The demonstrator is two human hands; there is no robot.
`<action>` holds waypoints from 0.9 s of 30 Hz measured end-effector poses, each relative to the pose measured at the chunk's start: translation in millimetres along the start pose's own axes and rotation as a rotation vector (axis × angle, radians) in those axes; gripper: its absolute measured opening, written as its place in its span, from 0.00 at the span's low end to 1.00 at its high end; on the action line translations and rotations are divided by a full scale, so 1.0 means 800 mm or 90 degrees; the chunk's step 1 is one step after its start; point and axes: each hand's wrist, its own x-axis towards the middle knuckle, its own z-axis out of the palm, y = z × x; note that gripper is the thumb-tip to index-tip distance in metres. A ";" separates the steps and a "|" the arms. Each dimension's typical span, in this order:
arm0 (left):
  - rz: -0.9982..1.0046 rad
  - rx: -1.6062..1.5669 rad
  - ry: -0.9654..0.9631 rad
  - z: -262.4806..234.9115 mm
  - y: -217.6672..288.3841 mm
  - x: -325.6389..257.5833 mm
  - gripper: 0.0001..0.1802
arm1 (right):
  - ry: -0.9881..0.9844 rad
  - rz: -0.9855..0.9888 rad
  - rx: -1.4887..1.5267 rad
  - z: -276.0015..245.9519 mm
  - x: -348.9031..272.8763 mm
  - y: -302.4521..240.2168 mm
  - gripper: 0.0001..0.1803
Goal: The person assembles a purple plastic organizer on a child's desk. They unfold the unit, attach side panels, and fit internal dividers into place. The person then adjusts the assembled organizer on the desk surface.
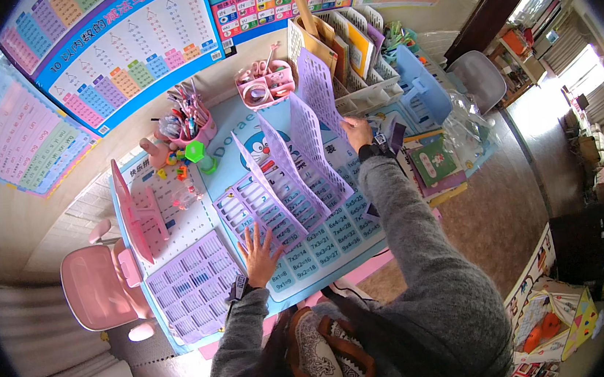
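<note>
A: What did the containers hold?

B: The pink cup [189, 127] at the back of the worktop [338, 247] was crammed with pens and pencils. A pink box [265, 83] beside it held rolls of tape and scissors with pink handles. The white rack [351, 58] behind the right hand was packed with upright books and folders.

A: And the purple thing?

B: A lilac plastic file rack [287, 183], lying at the middle of the worktop on the blue mat. Its base was a slotted grid, and 3 perforated dividers stood up from it, each a thin panel with a slanted top.

A: The hands?

B: The right hand [356, 133] had its grip pinched shut on the upper edge of the farthest divider [317, 87]. The left hand [259, 252] lay flat, fingers spread wide, pressing on the near end of the base and gripping nothing.

A: Anything else in lilac?

B: 1 more flat slotted panel [193, 287] lay to the left, apart from the rack. A pink panel [128, 210] stood on edge beside it.

A: Other pieces?

B: 1 blue divider [421, 91] leaned on the right, near clear plastic bags [468, 123]. A green hexagonal bottle [198, 154] stood by the cup. 1 pink chair [95, 287] sat at the left.
</note>
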 end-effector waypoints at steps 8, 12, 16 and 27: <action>0.032 -0.036 0.065 0.005 -0.057 -0.027 0.40 | 0.083 -0.018 0.306 -0.111 -0.033 -0.103 0.08; 0.074 0.002 0.078 0.009 -0.072 -0.033 0.43 | 0.009 0.033 0.354 -0.194 -0.146 -0.177 0.29; 0.107 -0.003 0.135 0.017 -0.078 -0.032 0.45 | 0.018 0.271 0.404 -0.214 -0.289 -0.207 0.38; 0.156 0.005 0.142 0.031 -0.090 -0.034 0.48 | -0.344 0.150 -0.123 -0.093 -0.486 -0.205 0.19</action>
